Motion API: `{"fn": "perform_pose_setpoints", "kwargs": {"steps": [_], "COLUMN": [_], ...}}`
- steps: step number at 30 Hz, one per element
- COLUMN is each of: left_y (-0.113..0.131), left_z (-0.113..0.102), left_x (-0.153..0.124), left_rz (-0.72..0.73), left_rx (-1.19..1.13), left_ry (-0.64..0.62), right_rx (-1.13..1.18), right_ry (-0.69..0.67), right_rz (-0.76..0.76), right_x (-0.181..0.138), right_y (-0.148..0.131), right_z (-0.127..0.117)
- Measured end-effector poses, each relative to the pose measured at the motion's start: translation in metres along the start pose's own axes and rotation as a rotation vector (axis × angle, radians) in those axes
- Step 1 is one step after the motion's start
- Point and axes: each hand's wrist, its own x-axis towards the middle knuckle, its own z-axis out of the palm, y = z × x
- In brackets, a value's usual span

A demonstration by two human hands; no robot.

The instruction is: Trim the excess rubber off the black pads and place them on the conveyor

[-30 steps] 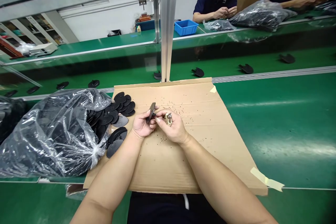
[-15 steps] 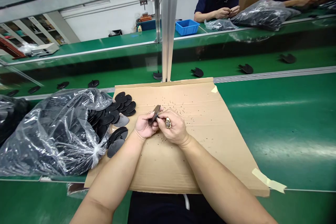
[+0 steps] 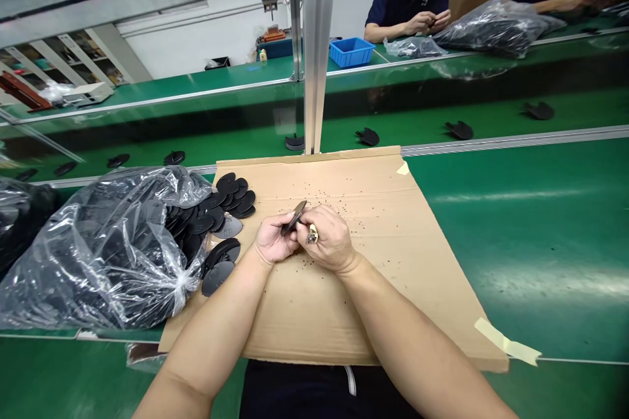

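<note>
My left hand (image 3: 276, 237) is closed on a thin black plastic disc (image 3: 295, 216), held tilted on edge between thumb and fingers above the cardboard sheet (image 3: 314, 321). Pressed close against the disc's near right side is my right hand (image 3: 328, 239), its fingers curled shut. A gold-coloured piece (image 3: 312, 234) shows at that fist; whether it is a tool's end or a ring, I cannot tell. To the left, a pile of similar black discs (image 3: 199, 222) spills from a clear plastic bag (image 3: 108, 255). Small black specks are scattered over the cardboard around both hands.
Behind the cardboard runs a green belt (image 3: 403, 127) bearing several black parts. A metal post (image 3: 314, 52) rises at the cardboard's far edge. Beyond are a blue bin (image 3: 350, 52), another plastic bag (image 3: 501, 26) and two people working. Tape (image 3: 506, 342) holds the near right corner.
The black disc has tipped slightly further to the right in my left hand. My right hand has turned a little, and the gold-coloured piece has shifted slightly down and left.
</note>
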Motion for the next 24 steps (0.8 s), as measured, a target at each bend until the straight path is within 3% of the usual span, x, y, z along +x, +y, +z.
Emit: {"fn": "perform_pose_setpoints", "kwargs": {"steps": [4,9,15,19,24], "left_y": [-0.003,0.0,0.0,-0.007,-0.01], "left_z": [0.004,0.007,-0.011,-0.014,-0.011], "left_x": [0.001,0.007,0.016,0.01,0.006], "left_rz": [0.079,0.501,1.198,1.435,1.538], "left_rx": [0.002,0.064,0.813,1.201,1.362], "left_ry": [0.013,0.151,0.533,0.515,0.62], "right_rx": [0.057,0.317,0.434,0.491,0.52], "right_ry": [0.078,0.275,0.45,0.491,0.518], "right_rz": [0.087,0.468,0.777,0.863,0.911], "right_x": [-0.002,-0.003,-0.002,-0.003,-0.004], "right_y": [0.002,0.016,0.034,0.041,0.043], "right_z": [0.004,0.011,0.015,0.017,0.018]}}
